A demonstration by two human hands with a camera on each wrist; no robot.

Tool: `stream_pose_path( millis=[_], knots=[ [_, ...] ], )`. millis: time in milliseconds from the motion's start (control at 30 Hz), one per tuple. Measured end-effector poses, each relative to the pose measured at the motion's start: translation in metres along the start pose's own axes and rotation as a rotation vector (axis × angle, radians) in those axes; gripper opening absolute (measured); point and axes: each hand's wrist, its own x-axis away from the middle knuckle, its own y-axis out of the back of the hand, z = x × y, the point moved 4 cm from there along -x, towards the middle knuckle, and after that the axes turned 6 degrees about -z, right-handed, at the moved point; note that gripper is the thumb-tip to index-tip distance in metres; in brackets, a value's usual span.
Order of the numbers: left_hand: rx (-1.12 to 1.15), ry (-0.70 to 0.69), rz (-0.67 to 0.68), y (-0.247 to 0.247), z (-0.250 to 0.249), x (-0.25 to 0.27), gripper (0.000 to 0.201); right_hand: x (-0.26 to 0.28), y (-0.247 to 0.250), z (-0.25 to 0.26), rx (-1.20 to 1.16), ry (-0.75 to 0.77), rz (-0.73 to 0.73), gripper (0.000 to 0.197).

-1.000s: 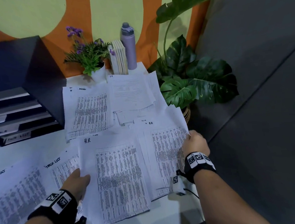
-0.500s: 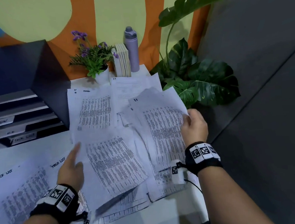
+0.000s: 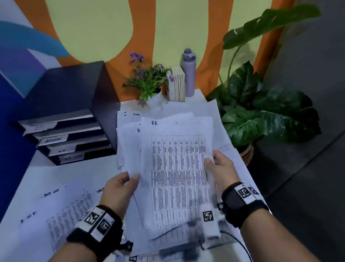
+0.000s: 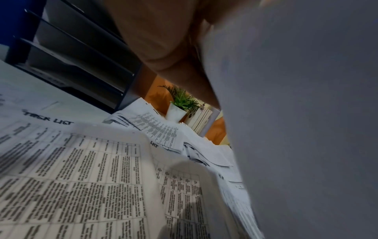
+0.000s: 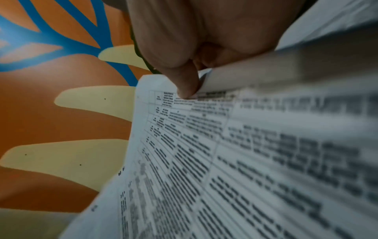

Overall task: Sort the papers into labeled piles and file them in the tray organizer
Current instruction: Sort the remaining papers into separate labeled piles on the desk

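The right hand [image 5: 204, 37] is at the top. One finger [image 5: 187, 80] presses on a paper [image 5: 225, 161] near its far corner. The paper has a table of small blurry words. On the left is an orange wall [image 5: 51, 97] with blue and pale yellow shapes.

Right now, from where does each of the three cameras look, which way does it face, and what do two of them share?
Head: on the head, facing forward and down at the H.R. sheets, gripped by left hand and right hand.
Left wrist: under the left palm, facing the tray organizer and task list sheets.
Right wrist: along the right thumb, facing the wall.
Shared: head and left wrist show the flower pot.
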Motion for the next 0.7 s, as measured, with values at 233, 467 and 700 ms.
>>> stream_pose_path(
  millis=[233,467,700],
  knots=[
    [-0.01,-0.033,-0.172,0.029,0.008,-0.009,0.009,0.005,-0.008,-0.003,-0.036,-0.014,0.061,0.015],
    [-0.079,-0.025,-0.246,0.043,0.016,-0.02,0.028,0.006,-0.003,-0.002,0.007,0.014,0.069,0.03],
    [-0.051,0.011,-0.173,0.03,0.009,-0.015,0.021,0.011,-0.017,-0.005,-0.053,-0.003,0.107,0.036]
  ],
)
